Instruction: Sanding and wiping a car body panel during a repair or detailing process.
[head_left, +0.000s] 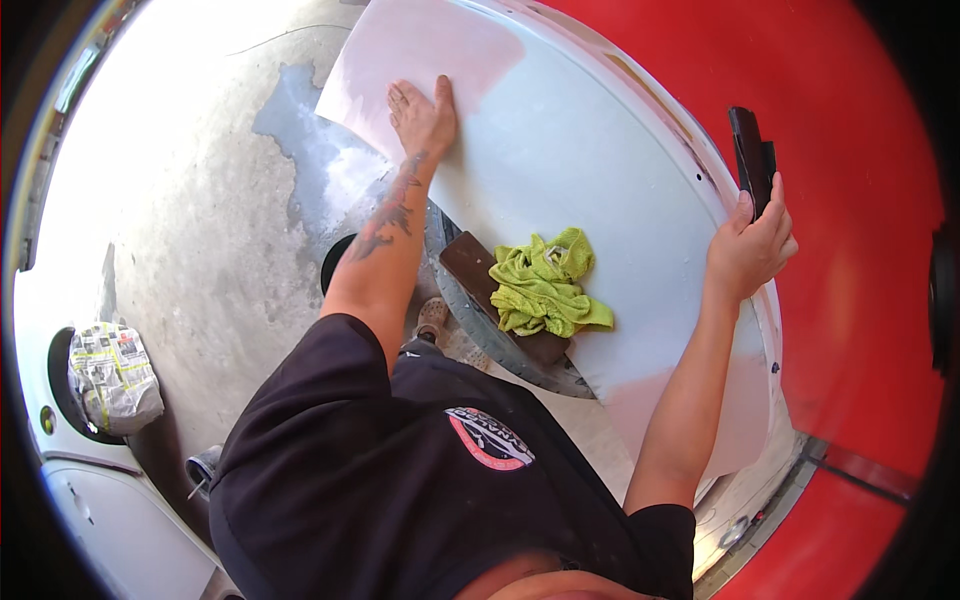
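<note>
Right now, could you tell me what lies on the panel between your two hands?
In the head view, a crumpled green cloth and a dark brown block lie on the white panel.

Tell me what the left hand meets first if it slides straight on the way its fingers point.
The left hand lies flat on the pale panel, fingers toward its far edge. Straight on, it would cross bare panel, then pass the edge; beyond is only concrete floor. Nothing else seems in line, though depth is unclear.
</note>
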